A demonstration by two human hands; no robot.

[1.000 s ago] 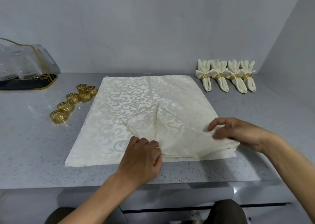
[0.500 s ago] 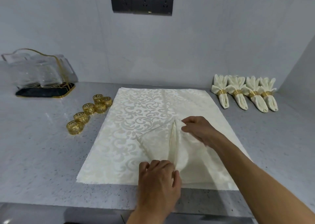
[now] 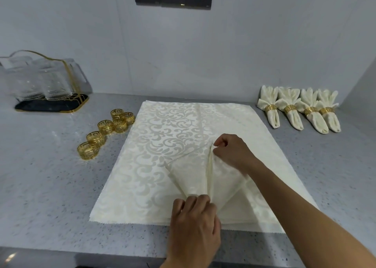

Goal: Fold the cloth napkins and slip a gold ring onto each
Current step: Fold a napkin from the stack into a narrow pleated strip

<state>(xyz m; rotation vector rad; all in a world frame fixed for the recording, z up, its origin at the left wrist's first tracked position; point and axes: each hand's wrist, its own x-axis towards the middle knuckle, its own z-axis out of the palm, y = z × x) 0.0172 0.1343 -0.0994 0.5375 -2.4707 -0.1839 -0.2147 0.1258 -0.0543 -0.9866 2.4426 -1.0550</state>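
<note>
Damask napkin (image 3: 189, 178) pleated, left hand (image 3: 195, 225) pinching base, right hand (image 3: 234, 151) pinching tip

grey speckled counter (image 3: 40, 186), flat cream napkins (image 3: 154, 166), six gold rings (image 3: 105, 134), four ringed napkins (image 3: 299, 111), black tray (image 3: 50, 106)

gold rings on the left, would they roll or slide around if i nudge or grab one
The loose gold rings all stand on their flat ends on the counter, so a nudge would probably slide one rather than roll it. Their cut-out walls suggest they are light. Tipped onto its side, one would likely roll.
</note>
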